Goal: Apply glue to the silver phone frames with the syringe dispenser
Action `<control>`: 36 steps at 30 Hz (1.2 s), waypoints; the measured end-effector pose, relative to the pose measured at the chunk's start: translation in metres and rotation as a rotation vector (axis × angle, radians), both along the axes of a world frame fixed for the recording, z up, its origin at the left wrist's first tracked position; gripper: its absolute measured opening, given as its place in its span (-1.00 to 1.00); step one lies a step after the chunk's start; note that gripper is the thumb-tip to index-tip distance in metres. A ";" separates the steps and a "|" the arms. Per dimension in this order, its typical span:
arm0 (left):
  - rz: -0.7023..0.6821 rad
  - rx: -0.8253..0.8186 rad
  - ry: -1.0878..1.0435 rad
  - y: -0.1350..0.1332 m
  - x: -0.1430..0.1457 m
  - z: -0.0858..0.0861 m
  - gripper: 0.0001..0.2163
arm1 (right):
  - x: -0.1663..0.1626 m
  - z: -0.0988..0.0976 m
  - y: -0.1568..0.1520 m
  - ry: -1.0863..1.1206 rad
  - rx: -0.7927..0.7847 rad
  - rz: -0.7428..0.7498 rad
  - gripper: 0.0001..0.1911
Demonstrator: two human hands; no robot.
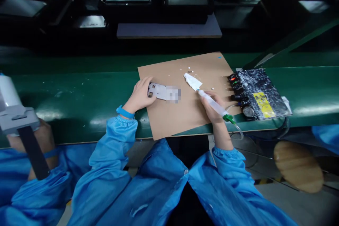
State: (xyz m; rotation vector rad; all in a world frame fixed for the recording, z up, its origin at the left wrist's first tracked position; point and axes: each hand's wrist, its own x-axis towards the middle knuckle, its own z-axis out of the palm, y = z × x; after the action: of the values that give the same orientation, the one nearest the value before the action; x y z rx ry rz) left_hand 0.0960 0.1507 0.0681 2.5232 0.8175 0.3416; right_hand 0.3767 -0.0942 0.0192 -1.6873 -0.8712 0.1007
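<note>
My left hand (143, 93) is closed around the left end of a flat, phone-sized device part (159, 91) with a pale face, which lies low over the cardboard sheet (169, 123). Part of its right end is blurred out. In my right hand (213, 107) is a white dispensing syringe (213, 103), slanting down to the left. A green cap (228, 118) and a clear air tube (239, 130) join its back end. The syringe's blue tip reaches the lower end of a crumpled white wipe (192, 81) on the cardboard; whether they touch, I cannot tell.
A speckled black dispenser box (261, 93) with knobs, a gauge and a yellow label stands right of the cardboard on the green bench (312, 91). White crumbs dot the cardboard. At left, another person's hand (45, 136) holds a grey tool. A round wooden stool (298, 166) stands below right.
</note>
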 end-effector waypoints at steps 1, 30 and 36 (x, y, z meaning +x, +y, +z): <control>0.074 0.029 -0.004 -0.003 0.001 0.001 -0.19 | -0.001 0.000 0.000 -0.004 -0.003 -0.004 -0.51; -0.183 -0.247 -0.127 -0.046 0.034 -0.015 -0.10 | -0.047 0.018 0.024 0.268 -0.082 0.215 -0.49; -0.187 -0.222 -0.143 -0.049 0.034 -0.016 -0.14 | -0.051 0.010 0.025 0.257 -0.179 0.248 -0.48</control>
State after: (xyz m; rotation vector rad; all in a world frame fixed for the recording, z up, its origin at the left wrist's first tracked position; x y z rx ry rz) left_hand 0.1299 0.1020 0.0517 2.3147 0.5282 0.3439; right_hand 0.3259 -0.0694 0.0295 -1.6781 -0.8912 0.5669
